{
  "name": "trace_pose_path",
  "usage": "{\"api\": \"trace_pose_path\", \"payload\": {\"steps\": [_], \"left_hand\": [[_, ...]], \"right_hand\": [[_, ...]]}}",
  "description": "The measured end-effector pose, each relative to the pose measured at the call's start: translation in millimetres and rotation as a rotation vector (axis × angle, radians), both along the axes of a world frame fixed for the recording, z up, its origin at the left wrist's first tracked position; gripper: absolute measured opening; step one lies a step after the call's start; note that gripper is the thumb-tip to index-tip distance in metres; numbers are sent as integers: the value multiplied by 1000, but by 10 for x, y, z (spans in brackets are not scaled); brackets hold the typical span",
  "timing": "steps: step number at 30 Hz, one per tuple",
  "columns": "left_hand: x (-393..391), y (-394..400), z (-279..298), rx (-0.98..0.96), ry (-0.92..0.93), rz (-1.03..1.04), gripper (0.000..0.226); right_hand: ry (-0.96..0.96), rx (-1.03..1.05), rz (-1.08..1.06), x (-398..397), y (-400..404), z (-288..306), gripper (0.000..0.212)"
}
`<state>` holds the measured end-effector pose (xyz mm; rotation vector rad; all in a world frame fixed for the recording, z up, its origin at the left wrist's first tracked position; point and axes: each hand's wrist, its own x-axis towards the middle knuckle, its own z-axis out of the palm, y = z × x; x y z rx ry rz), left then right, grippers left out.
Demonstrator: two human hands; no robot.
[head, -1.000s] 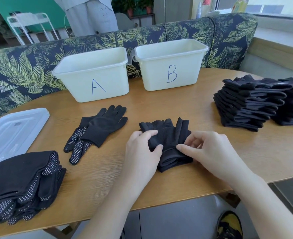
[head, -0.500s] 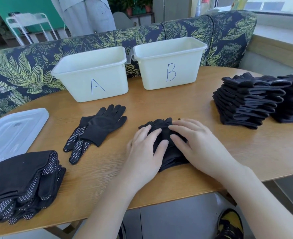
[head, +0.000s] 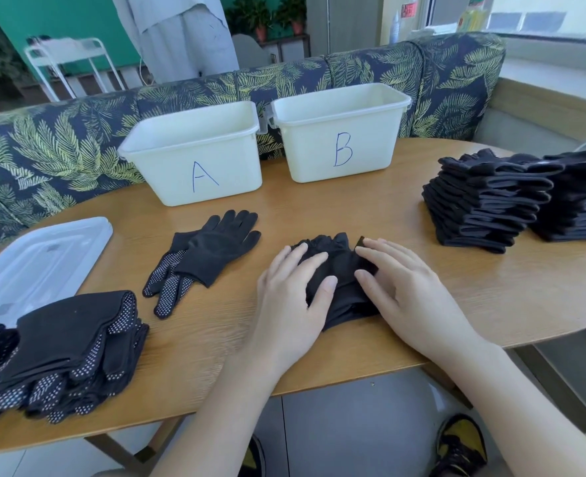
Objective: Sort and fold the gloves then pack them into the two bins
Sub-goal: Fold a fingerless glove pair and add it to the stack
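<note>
**Item: folded plain black gloves, under both hands, centre of surface**

Location: folded glove bundle (head: 340, 280) lies on the wooden surface (head: 353, 208), near its front edge. Left hand (head: 291, 304) and right hand (head: 408, 297) both rest flat on it, fingers extended, pressing, gripping nothing. Long axis runs front to back, finger ends pointing toward the bins.

Destinations: bin A (head: 195, 160) ahead-left, bin B (head: 340, 136) straight ahead; both look empty. Bin B lies nearer the right hand.

Also present: unfolded dotted gloves (head: 202, 256) to the left; dotted stack (head: 61, 349) front-left; plain folded stacks (head: 491, 201) right.
</note>
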<state>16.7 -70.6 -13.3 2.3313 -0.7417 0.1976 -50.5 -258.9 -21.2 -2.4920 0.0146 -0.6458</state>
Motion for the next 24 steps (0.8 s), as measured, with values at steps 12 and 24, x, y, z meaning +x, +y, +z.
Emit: {"api": "trace_pose_path", "payload": {"steps": [12,24], "left_hand": [[-259,204,46,66,52,-260,38],[-625,467,45,185,136,-323,73]], "right_hand": [[31,101,149,-419,-7,-30,26],[59,96,214,-808,60,-263,56]]}}
